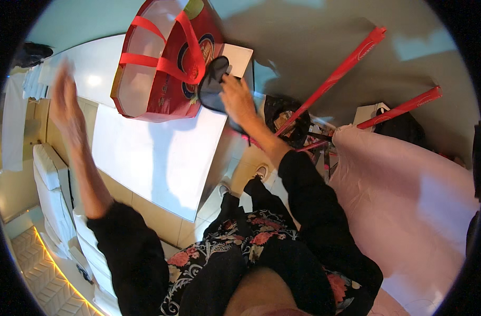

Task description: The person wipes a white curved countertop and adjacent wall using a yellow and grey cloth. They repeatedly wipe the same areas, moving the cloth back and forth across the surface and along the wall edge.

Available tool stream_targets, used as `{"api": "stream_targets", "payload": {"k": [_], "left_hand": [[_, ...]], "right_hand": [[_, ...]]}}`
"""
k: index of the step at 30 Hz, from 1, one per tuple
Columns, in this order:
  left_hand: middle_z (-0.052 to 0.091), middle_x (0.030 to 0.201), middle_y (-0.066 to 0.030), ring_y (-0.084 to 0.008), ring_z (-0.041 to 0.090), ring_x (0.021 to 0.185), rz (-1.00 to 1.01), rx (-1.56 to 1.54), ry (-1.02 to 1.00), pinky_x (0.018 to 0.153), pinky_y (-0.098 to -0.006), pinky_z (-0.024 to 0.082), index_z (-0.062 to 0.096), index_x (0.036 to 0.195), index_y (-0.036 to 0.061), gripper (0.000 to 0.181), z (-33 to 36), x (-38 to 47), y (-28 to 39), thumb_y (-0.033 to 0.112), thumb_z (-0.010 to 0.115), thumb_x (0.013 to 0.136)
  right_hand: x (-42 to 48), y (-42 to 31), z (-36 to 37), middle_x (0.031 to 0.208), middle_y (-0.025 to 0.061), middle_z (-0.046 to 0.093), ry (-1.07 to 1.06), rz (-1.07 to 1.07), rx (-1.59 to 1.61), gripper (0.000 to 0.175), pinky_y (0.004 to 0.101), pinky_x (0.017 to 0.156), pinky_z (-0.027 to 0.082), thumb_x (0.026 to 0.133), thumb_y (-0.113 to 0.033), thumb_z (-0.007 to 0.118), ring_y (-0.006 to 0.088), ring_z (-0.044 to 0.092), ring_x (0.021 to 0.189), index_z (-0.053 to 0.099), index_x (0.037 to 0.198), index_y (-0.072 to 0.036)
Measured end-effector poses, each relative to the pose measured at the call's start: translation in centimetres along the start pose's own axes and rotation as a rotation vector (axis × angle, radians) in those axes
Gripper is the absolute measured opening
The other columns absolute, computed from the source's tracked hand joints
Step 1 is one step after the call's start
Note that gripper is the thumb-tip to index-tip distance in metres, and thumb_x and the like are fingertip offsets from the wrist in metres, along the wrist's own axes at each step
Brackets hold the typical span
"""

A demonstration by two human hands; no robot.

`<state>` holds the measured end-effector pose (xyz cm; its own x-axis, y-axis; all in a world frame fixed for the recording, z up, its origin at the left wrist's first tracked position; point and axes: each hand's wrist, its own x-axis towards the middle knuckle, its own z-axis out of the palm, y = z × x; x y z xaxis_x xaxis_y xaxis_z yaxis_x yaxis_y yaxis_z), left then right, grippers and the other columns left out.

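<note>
My right hand [239, 98] grips a dark grey case with black trim [212, 91], back of the hand up and fingertips over its face. That case leans beside a red shopping bag [155, 89] with red strap handles and printed sides. The bag stands upright on a white tabletop [153, 154], its pale inside showing. To the left, my left hand [68, 104] is raised in the air, blurred, with fingers stretched out and nothing in it. The part of the case under my right hand is hidden.
Red wrapped poles [335, 79] slant up at the right, near a black bag [284, 108] with mixed items. A pink cloth-covered surface [398, 193] lies to my right. White cushioned furniture [53, 189] is at the left. Tiled floor [244, 170] shows around my shoes.
</note>
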<state>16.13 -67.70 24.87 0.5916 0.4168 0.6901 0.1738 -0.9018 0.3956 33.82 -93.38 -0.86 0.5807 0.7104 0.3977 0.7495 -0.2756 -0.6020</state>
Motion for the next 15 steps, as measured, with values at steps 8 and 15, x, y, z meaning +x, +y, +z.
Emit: {"api": "stream_targets", "payload": {"k": [8, 15], "left_hand": [[0.049, 0.129, -0.0237, -0.0376, 0.048, 0.119, -0.485, 0.423, -0.397, 0.100, -0.0414, 0.039, 0.057, 0.116, 0.0007, 0.033, 0.2, -28.3, -10.7, 0.009, 0.061, 0.084], [0.037, 0.141, -0.0189, -0.0348, 0.031, 0.133, -0.536, 0.558, -0.384, 0.106, -0.0527, 0.024, 0.045, 0.133, 0.0070, 0.048, 2.5, -31.3, -12.7, 0.026, 0.050, 0.089]], "right_hand": [[-0.3, -0.7, 4.9, 0.141, 0.0180, 0.040, 0.036, 0.111, -0.454, 0.049, 0.0618, 0.104, 0.022, 0.080, -0.026, 0.053, 0.0345, 0.024, 0.137, 0.057, 0.121, 0.000], [4.2, 4.5, 3.8, 0.148, 0.0132, 0.030, -0.146, 0.236, -0.788, 0.059, 0.0593, 0.104, 0.024, 0.082, -0.027, 0.054, 0.0322, 0.023, 0.138, 0.043, 0.135, -0.002]]}}
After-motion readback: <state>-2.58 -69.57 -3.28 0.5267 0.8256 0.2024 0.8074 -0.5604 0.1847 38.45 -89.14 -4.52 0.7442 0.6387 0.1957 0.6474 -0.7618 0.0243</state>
